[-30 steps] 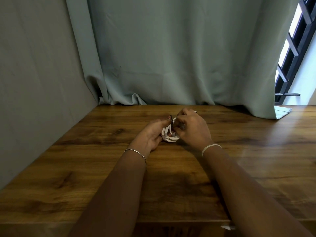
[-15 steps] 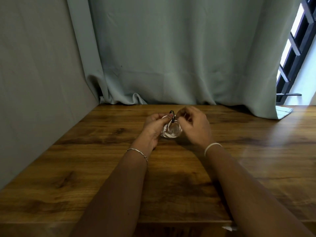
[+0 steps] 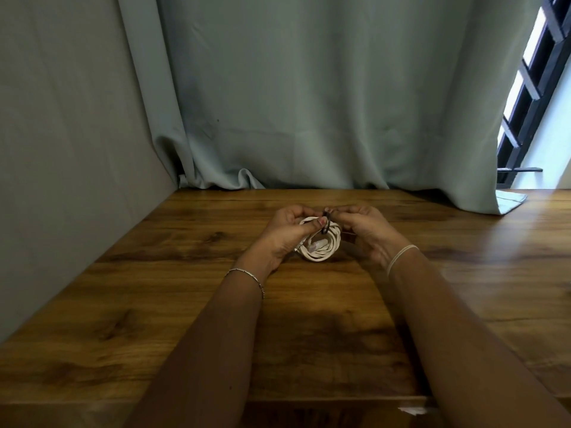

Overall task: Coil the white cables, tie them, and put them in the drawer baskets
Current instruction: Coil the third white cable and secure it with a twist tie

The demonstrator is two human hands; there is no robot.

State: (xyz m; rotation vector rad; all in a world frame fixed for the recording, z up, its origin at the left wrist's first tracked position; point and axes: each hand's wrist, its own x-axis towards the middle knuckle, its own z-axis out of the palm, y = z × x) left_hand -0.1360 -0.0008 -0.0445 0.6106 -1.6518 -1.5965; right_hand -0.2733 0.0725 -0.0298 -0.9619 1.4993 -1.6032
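Observation:
A white cable is wound into a small coil and held just above the wooden table, between both hands. My left hand grips the coil's left side, thumb across the top strands. A dark tie loops over the top of the coil. My right hand pinches the upper end of that tie with fingertips. A pale connector shows inside the coil. No drawer or basket is in view.
A grey-green curtain hangs along the table's far edge, its hem lying on the wood at the back. A grey wall closes the left side. A barred window lets light in at the right.
The hands have drawn slightly apart, so the coil shows more fully. The dark tie now sits over the coil's top, with my right fingertips pinching its end.

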